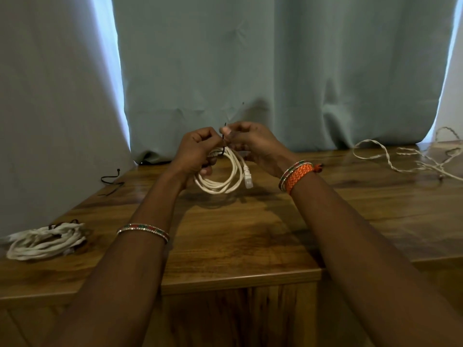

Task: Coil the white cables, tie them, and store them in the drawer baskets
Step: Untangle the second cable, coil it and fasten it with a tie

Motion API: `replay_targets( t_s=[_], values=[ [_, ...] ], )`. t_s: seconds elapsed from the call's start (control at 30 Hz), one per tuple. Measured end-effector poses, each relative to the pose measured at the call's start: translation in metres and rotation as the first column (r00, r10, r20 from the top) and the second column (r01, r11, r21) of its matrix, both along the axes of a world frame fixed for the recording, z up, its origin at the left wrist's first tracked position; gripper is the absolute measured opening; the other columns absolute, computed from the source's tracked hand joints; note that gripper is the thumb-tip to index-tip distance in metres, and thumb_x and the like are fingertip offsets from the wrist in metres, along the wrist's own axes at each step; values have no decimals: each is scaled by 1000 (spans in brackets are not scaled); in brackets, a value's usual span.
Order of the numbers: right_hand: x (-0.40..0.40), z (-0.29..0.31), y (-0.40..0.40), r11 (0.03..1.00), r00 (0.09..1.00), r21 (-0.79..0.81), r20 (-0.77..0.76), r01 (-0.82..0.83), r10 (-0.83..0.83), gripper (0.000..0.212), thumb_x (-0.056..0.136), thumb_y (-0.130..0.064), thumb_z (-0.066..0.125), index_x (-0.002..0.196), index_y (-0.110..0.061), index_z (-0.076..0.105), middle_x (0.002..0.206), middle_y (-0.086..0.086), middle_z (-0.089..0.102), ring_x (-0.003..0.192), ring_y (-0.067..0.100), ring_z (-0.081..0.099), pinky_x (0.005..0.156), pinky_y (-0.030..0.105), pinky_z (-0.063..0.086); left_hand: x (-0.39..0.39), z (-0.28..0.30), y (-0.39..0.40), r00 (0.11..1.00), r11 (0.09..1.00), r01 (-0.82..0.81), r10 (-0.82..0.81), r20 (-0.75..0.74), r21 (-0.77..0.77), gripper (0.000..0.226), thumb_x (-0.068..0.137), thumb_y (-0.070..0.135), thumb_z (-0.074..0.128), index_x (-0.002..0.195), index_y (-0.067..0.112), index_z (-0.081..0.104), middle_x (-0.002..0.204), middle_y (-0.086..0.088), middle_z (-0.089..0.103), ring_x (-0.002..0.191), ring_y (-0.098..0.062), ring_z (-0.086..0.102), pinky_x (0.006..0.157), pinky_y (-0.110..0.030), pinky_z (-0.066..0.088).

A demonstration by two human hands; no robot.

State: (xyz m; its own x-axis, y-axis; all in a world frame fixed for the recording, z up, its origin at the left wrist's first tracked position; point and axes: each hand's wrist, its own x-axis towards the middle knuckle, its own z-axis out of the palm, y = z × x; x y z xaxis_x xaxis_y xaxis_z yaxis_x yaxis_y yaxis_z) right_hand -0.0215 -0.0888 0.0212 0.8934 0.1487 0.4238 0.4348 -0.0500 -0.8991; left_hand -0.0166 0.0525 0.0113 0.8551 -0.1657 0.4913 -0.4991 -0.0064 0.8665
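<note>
I see my left hand (198,156) gripping the coiled white cable (220,176) above the worktop (250,234) middle while my right hand (250,144) pinches the black tie (223,144); I'd pull it snug, keeping the loops bunched

Both hands up together, mid-frame, over the back half of the tabletop (250,236).

L hand (196,154) w/ fingers curled, thumb and forefinger pinching at the top of the white cable coil (225,175), lower fingers hooked thru the loop from the left. R hand (253,144) just beside it, nearly touching, thumb and forefinger pinched on a thin black tie (224,136) (tip pokes up above the fingers), other fingers loosely curled. Both forearms reach fwd from the near edge, converging; bangle on L forearm (142,230), bangles plus orange woven band on R wrist (298,175).
</note>
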Motion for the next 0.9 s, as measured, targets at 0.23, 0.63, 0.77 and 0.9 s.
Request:
replay_targets(
  t_s=[0.23, 0.63, 0.77, 0.9],
  values=[
    [3, -2, 3, 962, 936, -67, 260, 264, -239, 18, 85, -5, 65, 70, -5, 56, 63, -2, 59, 48, -5, 55, 47, 10, 43, 1, -4, -3, 997, 991, -55, 50, 51, 122, 16, 86, 10, 60, 70, 10, 62, 57, -3, 54, 37, -8, 36, 36, -14, 28],
    [-5, -6, 13, 830, 698, 47, 516, 555, -496, 24, 80, 3, 62, 67, -9, 46, 58, -7, 46, 53, 0, 45, 44, 5, 34, -8, -1, -13, 988, 986, 152, -154, 15, 67, 14, 92, 14, 49, 80, 17, 55, 61, 6, 51, 48, -8, 34, 40, -14, 27],
    [-2, -7, 12, 824, 737, 99, 398, 558, -546, 35, 82, 4, 58, 58, -15, 40, 59, -7, 47, 53, -2, 45, 41, 5, 33, -7, -2, -9, 975, 967, 215, -220, 20, 136, 15, 91, 5, 48, 82, 16, 54, 74, -4, 46, 49, -5, 39, 40, -15, 32],
    [2, -3, 8, 818, 789, 120, 216, 563, -575, 32, 84, -11, 64, 57, -14, 46, 60, -4, 51, 57, 5, 49, 50, 15, 40, -6, -5, -8, 957, 948, 266, -281, 67, 175, 5, 91, 6, 52, 92, 10, 53, 76, -8, 48, 52, -5, 43, 41, -15, 37]
  ],
)
